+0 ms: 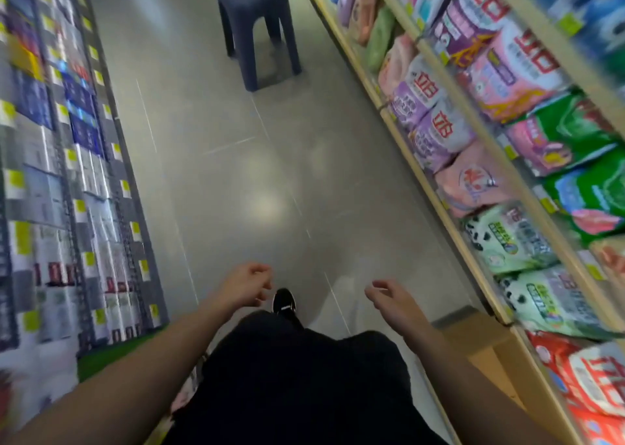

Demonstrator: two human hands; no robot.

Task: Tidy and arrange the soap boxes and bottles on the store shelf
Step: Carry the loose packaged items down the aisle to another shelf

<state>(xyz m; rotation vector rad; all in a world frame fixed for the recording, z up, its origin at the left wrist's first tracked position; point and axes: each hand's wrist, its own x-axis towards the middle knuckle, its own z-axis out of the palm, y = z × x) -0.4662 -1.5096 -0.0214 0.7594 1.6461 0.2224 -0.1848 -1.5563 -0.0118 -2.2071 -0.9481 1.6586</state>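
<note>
A grey tiled floor (236, 180) runs down the middle of a store aisle, left bare so a person can walk between the two displays. On the right, a long wooden shelf (449, 147) carries soft bagged packs (436, 130) in purple, pink, green and red, stood face-out along its tiers so their printed fronts read from the aisle. On the left, a dark rack (118, 180) holds small boxes (44, 187) packed edge to edge in tight rows with yellow price tags beneath; these are blurred, so I cannot tell whether they are the soap boxes the task means. No bottles can be made out on either side.

At the far end a dark plastic stool (258, 25) stands in the aisle, probably parked there for reaching or sitting at low tiers. A brown cardboard carton (487, 353) sits on the floor against the right shelf's near end.

The person's dark trousers (304, 383) and one black shoe (284, 302) fill the near middle, the shoe set forward on the floor.

Both arms are held out low in front. The left hand (245, 284) and right hand (389, 297) each have loosely curled fingers and hold nothing, so the grip on either side is empty and relaxed, well apart from any shelf. In my judgement no tidying is in hand here; the person is between spots.
</note>
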